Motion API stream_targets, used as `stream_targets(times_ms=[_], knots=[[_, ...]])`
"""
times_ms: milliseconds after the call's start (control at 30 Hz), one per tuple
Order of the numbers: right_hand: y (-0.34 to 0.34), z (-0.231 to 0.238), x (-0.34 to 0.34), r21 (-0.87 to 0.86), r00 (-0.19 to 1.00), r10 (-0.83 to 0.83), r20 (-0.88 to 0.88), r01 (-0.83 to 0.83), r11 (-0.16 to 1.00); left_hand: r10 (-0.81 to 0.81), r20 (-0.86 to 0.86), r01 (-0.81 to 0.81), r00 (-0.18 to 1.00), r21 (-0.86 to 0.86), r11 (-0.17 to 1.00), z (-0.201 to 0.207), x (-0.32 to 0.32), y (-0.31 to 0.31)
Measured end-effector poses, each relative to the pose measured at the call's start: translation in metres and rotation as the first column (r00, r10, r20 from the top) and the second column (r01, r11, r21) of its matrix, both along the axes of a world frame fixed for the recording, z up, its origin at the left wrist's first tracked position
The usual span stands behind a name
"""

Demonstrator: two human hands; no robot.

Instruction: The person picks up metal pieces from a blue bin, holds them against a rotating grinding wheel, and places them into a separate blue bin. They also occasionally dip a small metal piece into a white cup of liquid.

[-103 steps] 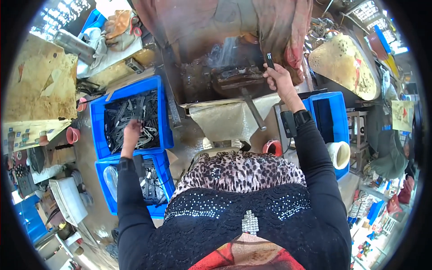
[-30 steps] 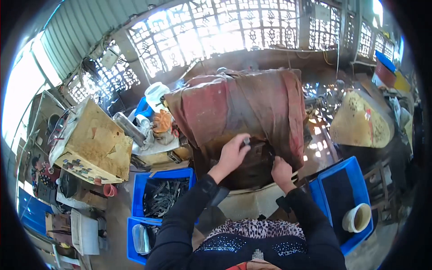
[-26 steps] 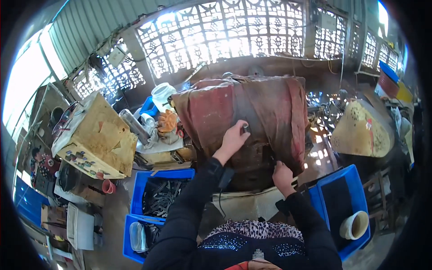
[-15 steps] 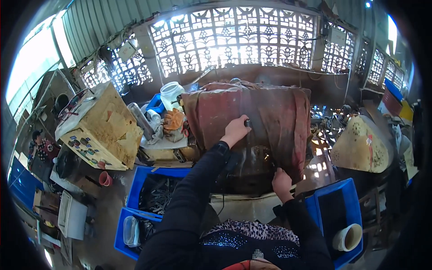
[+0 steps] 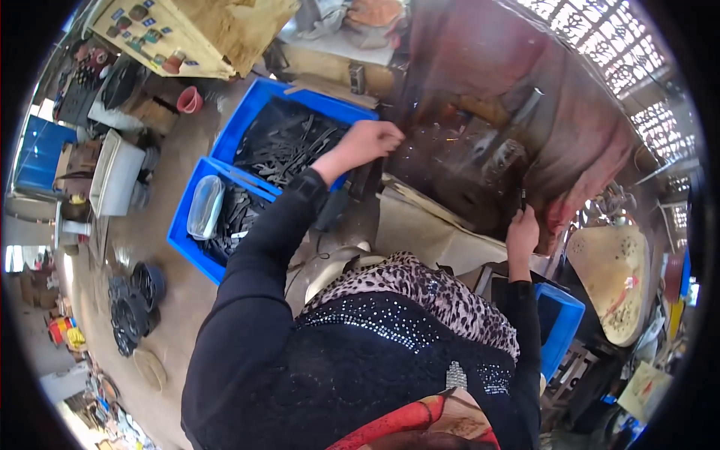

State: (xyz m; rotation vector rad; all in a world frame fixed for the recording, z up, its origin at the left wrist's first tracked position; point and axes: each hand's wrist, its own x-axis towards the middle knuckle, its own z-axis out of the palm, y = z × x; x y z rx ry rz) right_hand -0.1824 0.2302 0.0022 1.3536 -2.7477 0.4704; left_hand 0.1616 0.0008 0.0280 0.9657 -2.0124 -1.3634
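My left hand point(image 5: 366, 144) is over the near edge of the bench, at the right edge of a blue bin point(image 5: 247, 101) holding many dark flat metal pieces point(image 5: 289, 142). Its fingers are curled closed; whatever they may hold is hidden. My right hand point(image 5: 523, 236) is closed on a thin dark piece point(image 5: 523, 198) that sticks up from the fingers, at the front right of a dark cavity point(image 5: 465, 172) under a reddish cloth cover point(image 5: 487, 45). Inside the cavity, a shiny metal part point(image 5: 506, 156) shows, partly blurred.
A second blue bin point(image 5: 180, 240) with more dark pieces and a clear plastic tub point(image 5: 205, 208) adjoins the first. Another blue bin point(image 5: 561, 307) stands right of my right forearm. A stained yellowish cabinet point(image 5: 217, 37) is at upper left, a red bucket point(image 5: 190, 99) below it.
My view has tilted down and turned left. My left hand has moved off the cloth cover to the bin's edge; the black object at its fingertips no longer shows. My right hand stays at the cover's right.
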Motion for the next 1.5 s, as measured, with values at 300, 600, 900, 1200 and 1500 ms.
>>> stream_targets(times_ms=[300, 600, 900, 1200, 1500], knots=[[0.008, -0.011, -0.003, 0.016, 0.999, -0.026, 0.035, 0.026, 1.0, 0.667, 0.35, -0.602, 0.658, -0.287, 0.745, -0.078, 0.182, -0.035], [0.002, -0.005, 0.001, 0.023, 0.993, -0.106, 0.055, 0.105, 0.994, 0.442, 0.668, -0.284, 0.599, -0.338, 0.897, -0.135, 0.17, -0.085], [0.0, -0.007, 0.001, 0.093, 0.987, -0.157, 0.021, 0.154, 0.984, 0.43, 0.64, -0.122, 0.637, -0.468, 0.876, -0.183, 0.107, -0.106], [0.001, -0.008, -0.001, 0.095, 0.99, -0.142, 0.016, 0.14, 0.986, 0.557, 0.396, -0.369, 0.73, -0.458, 0.809, -0.141, 0.152, -0.119], [0.005, -0.005, -0.001, 0.061, 0.997, -0.079, 0.019, 0.078, 0.995, 0.476, 0.511, -0.404, 0.716, -0.253, 0.879, -0.163, 0.192, -0.081]])
